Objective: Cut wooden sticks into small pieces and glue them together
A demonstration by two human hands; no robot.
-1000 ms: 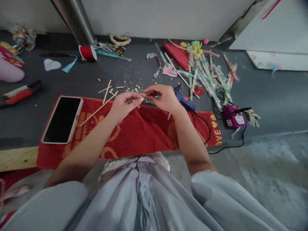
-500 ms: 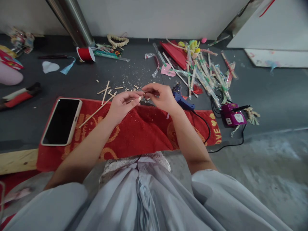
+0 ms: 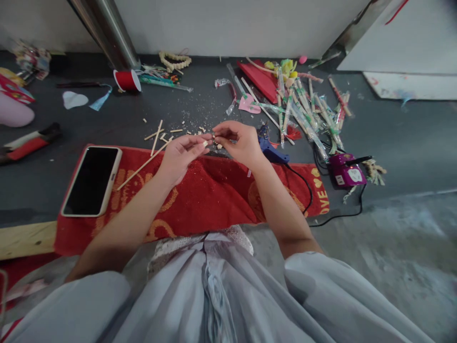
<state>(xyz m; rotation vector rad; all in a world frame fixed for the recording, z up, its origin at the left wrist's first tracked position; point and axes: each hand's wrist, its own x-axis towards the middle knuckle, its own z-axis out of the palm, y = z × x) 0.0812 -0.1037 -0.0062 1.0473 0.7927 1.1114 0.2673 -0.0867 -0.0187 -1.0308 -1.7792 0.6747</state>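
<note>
Between the thumb and fingers of my left hand point(image 3: 183, 155) is a small pale wooden piece point(image 3: 205, 143). My right hand point(image 3: 237, 139) pinches a tiny pale bit point(image 3: 213, 137) at its fingertips, close against the left fingers; its exact shape is too small to make out. Below and behind the fingertips, short cut wood bits point(image 3: 202, 129) and crumbs lie scattered on the dark table. Thin wooden sticks point(image 3: 156, 138) rest left of my left hand, one long stick point(image 3: 143, 164) reaching onto the red towel point(image 3: 214, 195). A blue glue gun point(image 3: 273, 151) lies just right of my right hand.
A phone point(image 3: 93, 181) lies on the towel's left end. Wrapped sticks point(image 3: 303, 109) are heaped at the back right, near a purple box point(image 3: 346, 170) with a black cable. A red thread spool point(image 3: 127, 81) and pliers-like red-handled tool point(image 3: 30, 143) are leftward.
My fingertips have shifted slightly, with the right hand's thumb and fingers a little further apart from the left thumb. The piece in my left hand has tilted and shows more clearly.
</note>
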